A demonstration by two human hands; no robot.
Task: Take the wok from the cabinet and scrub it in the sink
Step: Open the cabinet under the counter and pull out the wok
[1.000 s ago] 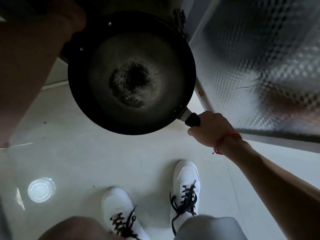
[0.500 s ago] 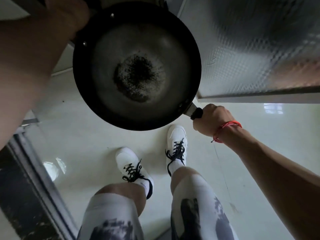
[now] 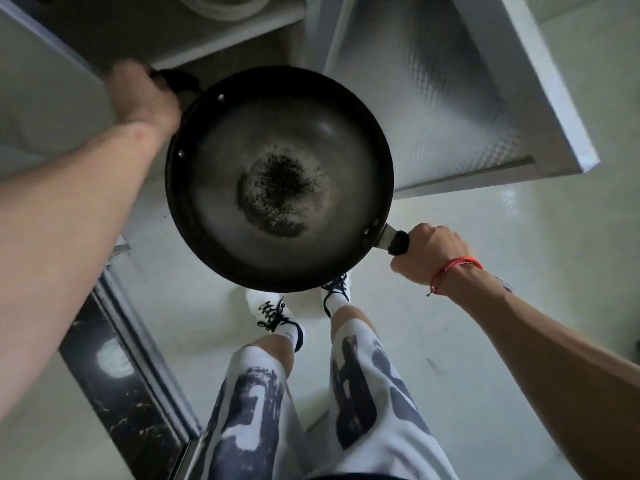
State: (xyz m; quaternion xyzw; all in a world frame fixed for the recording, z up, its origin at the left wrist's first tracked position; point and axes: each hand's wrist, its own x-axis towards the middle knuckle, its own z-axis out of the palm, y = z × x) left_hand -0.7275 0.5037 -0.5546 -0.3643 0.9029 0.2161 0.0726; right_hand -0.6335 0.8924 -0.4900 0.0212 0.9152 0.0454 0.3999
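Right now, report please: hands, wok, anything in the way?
Left hand grips side handle, right hand grips long handle. Wok held above floor, burnt patch in centre. Open cabinet door close by rim.

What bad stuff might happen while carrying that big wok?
The wok hangs right above the shoes; if the left hand or right hand slips, it may land on them. Its rim is close to the open cabinet door and might bump it. Tilting might spill the black crumbs.

No legible text, labels or numbers
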